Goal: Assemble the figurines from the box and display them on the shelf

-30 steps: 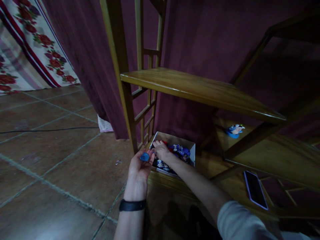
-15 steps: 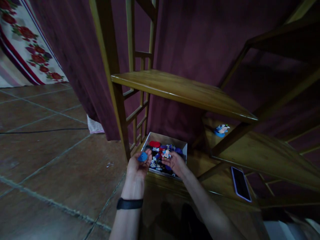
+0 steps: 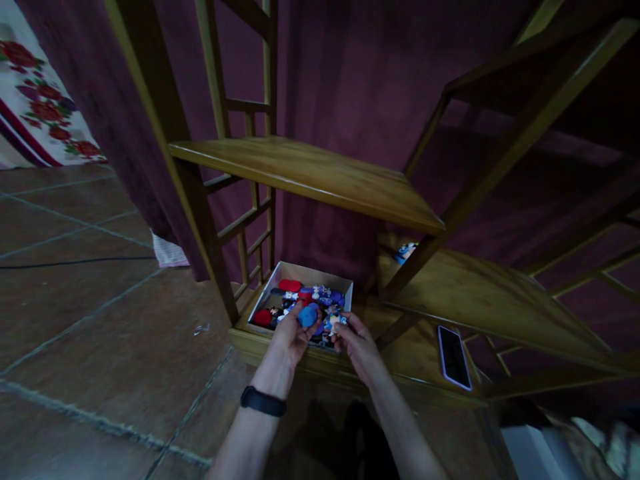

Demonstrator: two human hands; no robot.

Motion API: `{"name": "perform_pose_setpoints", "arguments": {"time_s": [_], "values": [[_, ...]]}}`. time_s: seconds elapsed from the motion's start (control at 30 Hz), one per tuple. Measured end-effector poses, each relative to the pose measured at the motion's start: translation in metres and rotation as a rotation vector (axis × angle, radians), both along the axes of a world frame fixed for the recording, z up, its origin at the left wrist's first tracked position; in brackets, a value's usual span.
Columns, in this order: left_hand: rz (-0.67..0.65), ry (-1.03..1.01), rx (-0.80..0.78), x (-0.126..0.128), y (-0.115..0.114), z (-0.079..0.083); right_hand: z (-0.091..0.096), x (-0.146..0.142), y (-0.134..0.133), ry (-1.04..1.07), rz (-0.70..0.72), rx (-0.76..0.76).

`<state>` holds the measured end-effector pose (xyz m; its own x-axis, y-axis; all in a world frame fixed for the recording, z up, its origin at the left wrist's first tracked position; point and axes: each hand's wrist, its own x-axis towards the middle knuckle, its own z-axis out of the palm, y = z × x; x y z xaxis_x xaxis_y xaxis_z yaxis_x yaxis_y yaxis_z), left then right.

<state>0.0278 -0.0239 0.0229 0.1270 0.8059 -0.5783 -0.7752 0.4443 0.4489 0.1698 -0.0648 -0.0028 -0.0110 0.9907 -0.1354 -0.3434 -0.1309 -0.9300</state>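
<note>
A round blue base (image 3: 307, 315) rests in the fingers of my left hand (image 3: 293, 335), which is closed round it above the box. Just to its right, my right hand (image 3: 356, 340) pinches a small blue-and-white figurine (image 3: 334, 323). The two pieces are close to each other, with a small gap between them. Below them a white cardboard box (image 3: 259, 301) holds several figurines and round bases, among them a red base (image 3: 263, 317) and another red piece (image 3: 290, 285). My hands hide part of the box's contents.
The box stands on the lowest board of a wooden shelf unit (image 3: 300, 167). A second blue figurine (image 3: 406, 252) sits on a middle shelf, partly behind a post. A phone (image 3: 454, 358) lies on the lower board at right. A purple curtain (image 3: 330, 87) hangs behind.
My left hand has moved right with the blue base, over the box and closer to the figurine in my right hand. The view has shifted to the right.
</note>
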Motion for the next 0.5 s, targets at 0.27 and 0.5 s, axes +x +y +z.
{"name": "perform_pose_setpoints", "arguments": {"time_s": [0.27,0.5], "values": [[-0.002,0.085,0.038,0.019,-0.005,-0.004,-0.001,0.015,0.010,-0.419,-0.018,0.120],[-0.072,0.055,0.112,0.027,-0.010,-0.004,-0.006,0.020,0.010,-0.584,0.013,0.194]]}}
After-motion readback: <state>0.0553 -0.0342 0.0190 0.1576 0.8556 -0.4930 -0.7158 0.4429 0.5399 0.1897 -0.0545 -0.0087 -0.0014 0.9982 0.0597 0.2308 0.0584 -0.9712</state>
